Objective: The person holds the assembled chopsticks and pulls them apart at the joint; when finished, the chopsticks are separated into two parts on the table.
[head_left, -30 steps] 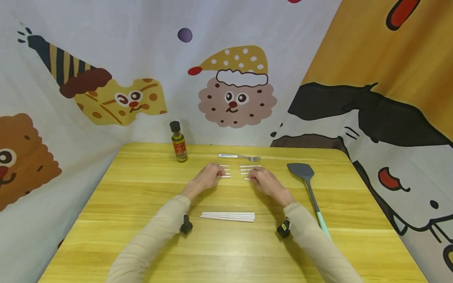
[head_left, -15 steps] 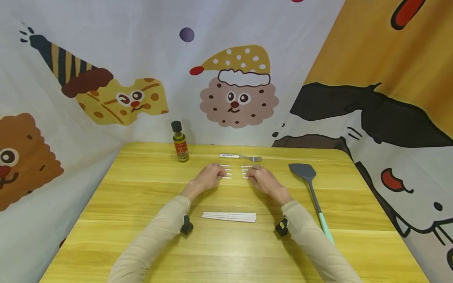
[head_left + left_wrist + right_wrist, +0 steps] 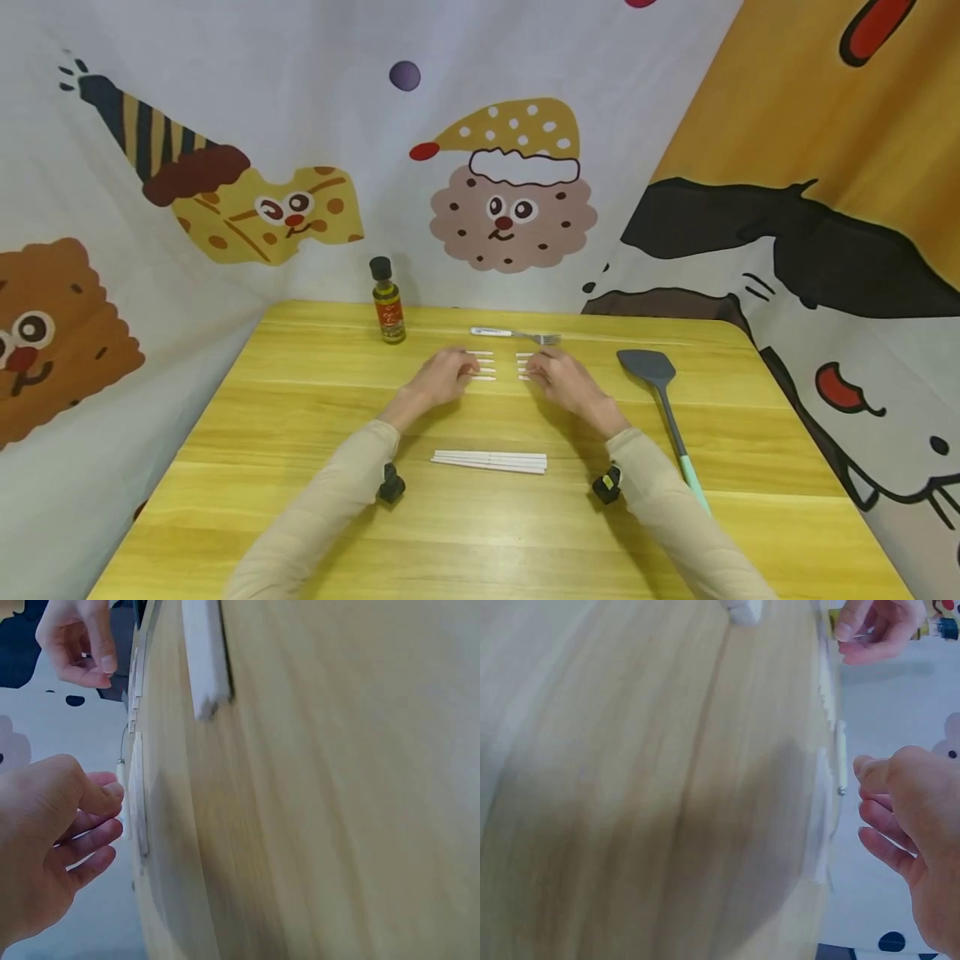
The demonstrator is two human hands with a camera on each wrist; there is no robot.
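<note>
Two short columns of thin white sticks lie on the wooden table, the left sticks (image 3: 486,370) and right sticks (image 3: 522,370) lined up row by row with a gap between. Over the outer ends of the left column is my left hand (image 3: 444,375), fingers loosely bent. My right hand (image 3: 566,383) hovers likewise at the right column and covers its outer ends. In the left wrist view, nothing shows between thumb and fingers, and white sticks (image 3: 140,802) lie just beyond them. The right wrist view shows bent fingers (image 3: 885,825) apart from a white stick (image 3: 821,814).
Closer to me lies a bundle of long white sticks (image 3: 489,461). A fork (image 3: 517,335) lies behind the columns, and a capped bottle (image 3: 389,308) stands at the back left. To the right is a grey spatula (image 3: 667,408) with a mint handle. A printed cloth (image 3: 322,83) hangs behind.
My right hand has shifted slightly and now covers more of the right column's far sticks. The nearest sticks sit a little more evenly spaced. The head view has drifted slightly.
</note>
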